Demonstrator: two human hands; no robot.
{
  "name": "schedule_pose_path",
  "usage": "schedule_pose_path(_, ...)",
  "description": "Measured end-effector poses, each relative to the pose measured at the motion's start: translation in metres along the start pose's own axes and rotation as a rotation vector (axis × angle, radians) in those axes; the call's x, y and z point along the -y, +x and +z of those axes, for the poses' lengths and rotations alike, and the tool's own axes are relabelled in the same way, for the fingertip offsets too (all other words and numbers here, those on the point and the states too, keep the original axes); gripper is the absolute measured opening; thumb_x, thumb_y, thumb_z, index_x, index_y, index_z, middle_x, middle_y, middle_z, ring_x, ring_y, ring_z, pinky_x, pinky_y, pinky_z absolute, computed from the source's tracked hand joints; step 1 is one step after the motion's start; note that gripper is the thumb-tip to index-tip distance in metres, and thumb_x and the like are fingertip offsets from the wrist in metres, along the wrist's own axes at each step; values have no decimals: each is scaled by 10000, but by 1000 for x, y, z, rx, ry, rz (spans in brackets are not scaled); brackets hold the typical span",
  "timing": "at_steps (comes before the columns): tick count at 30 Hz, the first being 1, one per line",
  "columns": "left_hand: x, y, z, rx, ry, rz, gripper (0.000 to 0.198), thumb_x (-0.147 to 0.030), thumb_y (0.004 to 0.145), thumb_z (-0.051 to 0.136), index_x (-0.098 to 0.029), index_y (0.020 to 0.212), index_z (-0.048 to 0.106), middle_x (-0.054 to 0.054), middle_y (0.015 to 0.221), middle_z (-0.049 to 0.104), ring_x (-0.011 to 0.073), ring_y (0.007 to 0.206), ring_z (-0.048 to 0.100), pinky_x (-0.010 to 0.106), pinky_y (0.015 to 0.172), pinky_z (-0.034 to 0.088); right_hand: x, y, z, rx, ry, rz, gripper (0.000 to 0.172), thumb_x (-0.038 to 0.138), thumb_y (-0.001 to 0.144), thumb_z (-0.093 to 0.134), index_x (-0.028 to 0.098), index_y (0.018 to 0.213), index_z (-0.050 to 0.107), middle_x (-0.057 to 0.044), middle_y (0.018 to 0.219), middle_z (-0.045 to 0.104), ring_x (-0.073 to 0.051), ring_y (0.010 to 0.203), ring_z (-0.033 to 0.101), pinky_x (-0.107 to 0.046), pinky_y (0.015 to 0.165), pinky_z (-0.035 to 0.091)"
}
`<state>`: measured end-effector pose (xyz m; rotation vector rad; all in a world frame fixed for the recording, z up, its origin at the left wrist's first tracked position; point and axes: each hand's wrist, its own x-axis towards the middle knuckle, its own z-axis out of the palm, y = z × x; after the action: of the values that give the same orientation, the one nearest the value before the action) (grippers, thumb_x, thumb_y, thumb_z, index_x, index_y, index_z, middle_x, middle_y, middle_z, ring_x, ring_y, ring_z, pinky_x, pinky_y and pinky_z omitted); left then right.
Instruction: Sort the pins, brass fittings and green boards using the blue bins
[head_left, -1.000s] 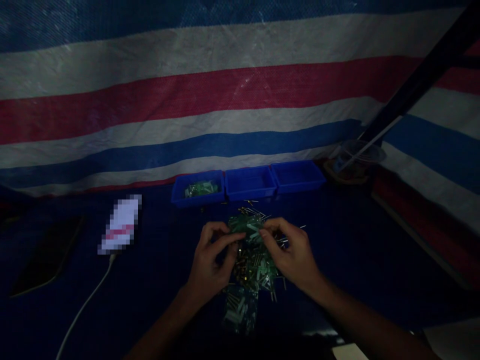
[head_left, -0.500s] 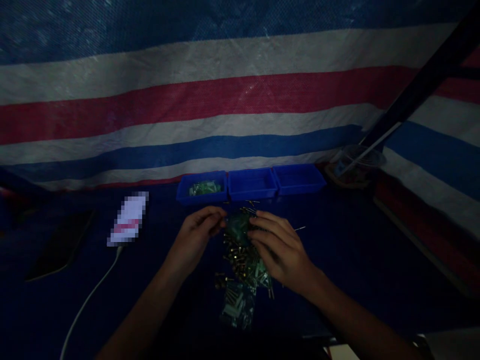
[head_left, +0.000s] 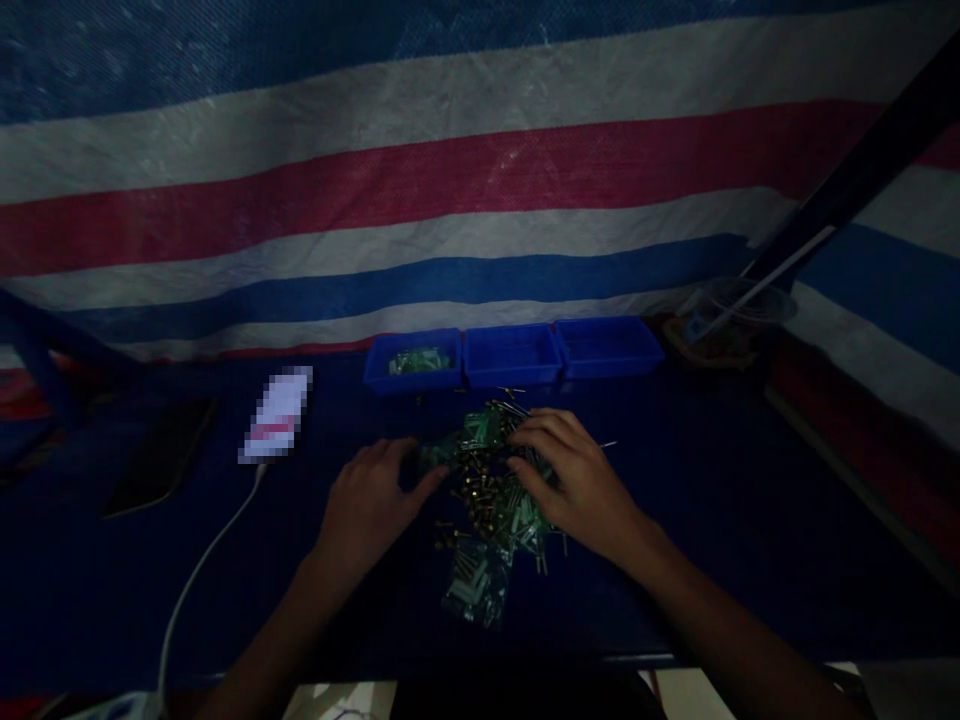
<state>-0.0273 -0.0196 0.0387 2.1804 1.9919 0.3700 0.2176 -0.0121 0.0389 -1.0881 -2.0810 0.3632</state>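
A heap of small brass-coloured screws (head_left: 480,495) lies on the blue tabletop, mixed with green-tinted plastic packets. My left hand (head_left: 367,505) is at the heap's left edge, thumb and fingers around a small clear-green plastic bag (head_left: 441,454); its contents are too dark to make out. On the right side, my right hand (head_left: 574,480) reaches over the heap with fingers spread and bent, touching the pile. Beside its fingertips lies a green packet (head_left: 482,430). Nearer me is a clear bag (head_left: 476,585) with screws and pale plugs.
Behind the heap stand three blue trays: the left tray (head_left: 412,381) contains packets, beside the middle tray (head_left: 512,372) and right tray (head_left: 611,362). A pixelated phone (head_left: 277,415) with a white cable (head_left: 199,570) and a dark phone (head_left: 161,455) lie left. A plastic tub (head_left: 739,305) stands back right.
Both hands were close together around a green bag over the heap. My left hand has moved left and lower with a bag at its fingers; my right fingers have spread over the pile. The view has shifted.
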Motion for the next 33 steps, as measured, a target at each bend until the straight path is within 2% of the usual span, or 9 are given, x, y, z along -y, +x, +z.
schedule_pose_path(2, -4, -4, 8, 0, 70, 18, 491, -555, 814, 536, -167, 1103, 621, 133, 1026, 655, 315, 948, 589, 430, 825, 436, 1, 0, 1, 15, 2, -2, 172, 263, 873, 557, 221, 1032, 606, -58, 1018, 619, -225, 1084, 511, -446, 903, 472)
schedule_pose_path(7, 1, -1, 15, 19, 93, 257, 296, -356, 847, 575, -249, 1119, 620, 88, 1229, 583, 297, 1094, 528, 433, 887, 422, 1, 1, 1, 55, -3, 3, 171, 265, 878, 547, 207, 1025, 612, -63, 998, 622, -214, 1028, 530, -414, 873, 482)
schedule_pose_path(12, 11, 10, 14, 69, 66, 365, 241, -288, 870, 545, -248, 1086, 643, 80, 1129, 645, 258, 1020, 584, 404, 902, 425, 3, 0, 2, 100, -20, -6, 177, 276, 891, 528, 198, 1026, 612, -63, 990, 621, -208, 984, 535, -411, 856, 479)
schedule_pose_path(18, 14, 18, 13, 100, -121, 350, 247, -313, 815, 595, -243, 1039, 674, 86, 1083, 682, 248, 937, 637, 370, 895, 434, 2, -1, 5, 147, -24, -12, 187, 290, 899, 519, 198, 1033, 613, -60, 972, 625, -205, 968, 542, -409, 844, 480)
schedule_pose_path(23, 22, 36, -13, 126, -78, 313, 225, -318, 851, 523, -271, 1003, 682, 33, 936, 724, 210, 770, 665, 285, 710, 459, 2, -3, 8, 184, -25, -2, 187, 278, 900, 519, 189, 1037, 611, -58, 979, 626, -202, 966, 541, -398, 831, 479)
schedule_pose_path(25, 23, 50, -34, 66, -23, 287, 228, -319, 853, 525, -262, 1016, 674, 20, 835, 724, 197, 673, 653, 273, 655, 446, 3, -4, 10, 199, -24, 5, 185, 280, 899, 521, 188, 1032, 610, -55, 975, 627, -198, 963, 544, -389, 829, 480)
schedule_pose_path(27, 21, 64, -59, -163, 41, 180, 251, -328, 864, 529, -214, 1034, 672, 40, 801, 714, 195, 641, 637, 295, 688, 443, 3, -3, 9, 209, -28, 4, 182, 282, 897, 526, 193, 1032, 609, -52, 975, 630, -194, 964, 549, -383, 831, 479)
schedule_pose_path(30, 12, 83, -94, -498, 121, 66, 351, -366, 941, 425, -144, 1141, 610, 72, 1005, 690, 225, 863, 642, 389, 860, 422, -2, 2, -3, 236, -46, -24, 192, 286, 897, 528, 205, 1053, 605, -51, 978, 635, -193, 959, 558, -383, 838, 474)
schedule_pose_path(33, 9, 97, -102, -546, 179, 110, 410, -384, 970, 364, -112, 1227, 531, 75, 1218, 599, 272, 1114, 564, 455, 974, 363, -16, 7, -26, 149, -96, 11, 201, 295, 905, 514, 196, 1057, 602, -53, 960, 644, -193, 932, 573, -383, 835, 465)
